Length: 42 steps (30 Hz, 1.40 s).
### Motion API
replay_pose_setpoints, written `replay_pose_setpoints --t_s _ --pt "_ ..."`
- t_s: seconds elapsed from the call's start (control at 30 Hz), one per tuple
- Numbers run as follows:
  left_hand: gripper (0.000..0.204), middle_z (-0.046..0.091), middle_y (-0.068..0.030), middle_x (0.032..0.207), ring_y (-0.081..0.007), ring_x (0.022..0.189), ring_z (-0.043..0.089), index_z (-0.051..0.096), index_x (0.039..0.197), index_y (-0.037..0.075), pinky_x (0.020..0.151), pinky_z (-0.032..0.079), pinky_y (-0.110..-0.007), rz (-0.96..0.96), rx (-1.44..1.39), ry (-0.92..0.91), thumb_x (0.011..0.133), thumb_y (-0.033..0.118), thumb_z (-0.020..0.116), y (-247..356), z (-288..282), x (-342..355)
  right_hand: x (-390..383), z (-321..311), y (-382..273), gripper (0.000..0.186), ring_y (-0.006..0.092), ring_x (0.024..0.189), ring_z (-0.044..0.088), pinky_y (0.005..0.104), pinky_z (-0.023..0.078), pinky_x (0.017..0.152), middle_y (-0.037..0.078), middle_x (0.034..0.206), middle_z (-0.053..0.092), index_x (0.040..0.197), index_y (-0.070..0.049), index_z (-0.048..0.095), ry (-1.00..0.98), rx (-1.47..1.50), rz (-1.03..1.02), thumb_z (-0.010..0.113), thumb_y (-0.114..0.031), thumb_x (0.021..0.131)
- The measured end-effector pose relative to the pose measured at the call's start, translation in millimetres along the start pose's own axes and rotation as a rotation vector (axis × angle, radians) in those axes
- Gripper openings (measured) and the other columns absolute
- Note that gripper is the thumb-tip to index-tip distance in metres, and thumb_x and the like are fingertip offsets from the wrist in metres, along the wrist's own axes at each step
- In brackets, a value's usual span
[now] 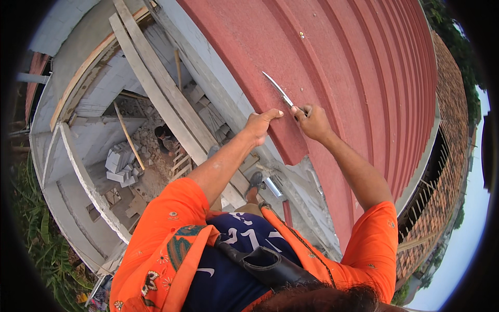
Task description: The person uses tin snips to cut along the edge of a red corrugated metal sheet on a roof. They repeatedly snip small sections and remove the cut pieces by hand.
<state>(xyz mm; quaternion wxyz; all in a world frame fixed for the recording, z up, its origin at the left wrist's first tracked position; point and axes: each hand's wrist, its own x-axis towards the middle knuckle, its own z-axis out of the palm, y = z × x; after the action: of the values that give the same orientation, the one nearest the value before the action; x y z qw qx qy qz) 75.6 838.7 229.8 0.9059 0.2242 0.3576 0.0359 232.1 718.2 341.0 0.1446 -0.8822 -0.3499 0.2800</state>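
My right hand (313, 122) is closed around the handle of a knife (278, 89) with a slim, slightly curved silver blade. The blade points up and to the left over the red ribbed roofing sheet (332, 67). Just left of it my left hand (262, 125) grips the sheet's edge, thumb on top and the other fingers mostly hidden underneath. Between my forearms, the sheet's lower corner (293, 151) hangs over the concrete ledge and ends in an uneven edge.
Two long planks (161, 78) span the opening on my left. Far below, a person (165, 138) crouches among rubble, near stacked grey blocks (120, 165). By my foot (254, 179) lies a shiny metal piece (273, 187). An old tiled roof (449, 104) stands at the right.
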Motion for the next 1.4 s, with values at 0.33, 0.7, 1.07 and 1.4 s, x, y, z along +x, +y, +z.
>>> replay_pose_setpoints --t_s 0.33,0.7,1.07,1.4 --pt "0.048 0.073 -0.0129 0.125 -0.0277 0.121 0.07 0.067 0.129 -0.003 0.113 0.053 -0.05 -0.004 -0.01 -0.061 0.089 0.014 0.087 3.9 -0.6 -4.8 7.2 -4.9 7.0 0.047 0.0321 0.071 0.071 0.0496 0.052 0.071 0.02 0.077 0.073 0.097 0.001 0.079 -0.12 0.159 0.108 0.067 -0.043 0.109" --pt "0.054 0.072 -0.0165 0.127 -0.0294 0.122 0.069 0.066 0.13 -0.008 0.115 0.051 -0.048 0.054 -0.012 0.005 0.087 0.015 0.088 5.3 9.2 -14.8 -28.8 -25.8 22.8 0.047 0.038 0.071 0.067 0.0523 0.051 0.072 0.025 0.078 0.071 0.092 0.005 0.076 -0.182 0.03 0.043 0.065 -0.036 0.111" --pt "0.058 0.069 -0.0175 0.135 -0.032 0.128 0.067 0.061 0.137 -0.006 0.118 0.051 -0.05 0.023 -0.021 -0.086 0.09 0.014 0.086 12.0 12.2 -17.2 -17.0 -59.7 -0.5 0.044 0.0144 0.062 0.067 0.0366 0.052 0.057 0.005 0.071 0.069 0.085 0.001 0.074 -0.278 0.196 0.086 0.065 -0.033 0.113" --pt "0.057 0.069 -0.0157 0.134 -0.0303 0.126 0.066 0.061 0.138 -0.004 0.118 0.05 -0.049 0.033 -0.009 -0.141 0.091 0.015 0.085 6.1 -0.9 -4.5 -33.7 0.5 25.3 0.039 0.043 0.076 0.07 0.0519 0.054 0.072 0.025 0.085 0.074 0.095 0.002 0.078 0.055 -0.042 -0.19 0.064 -0.029 0.111"
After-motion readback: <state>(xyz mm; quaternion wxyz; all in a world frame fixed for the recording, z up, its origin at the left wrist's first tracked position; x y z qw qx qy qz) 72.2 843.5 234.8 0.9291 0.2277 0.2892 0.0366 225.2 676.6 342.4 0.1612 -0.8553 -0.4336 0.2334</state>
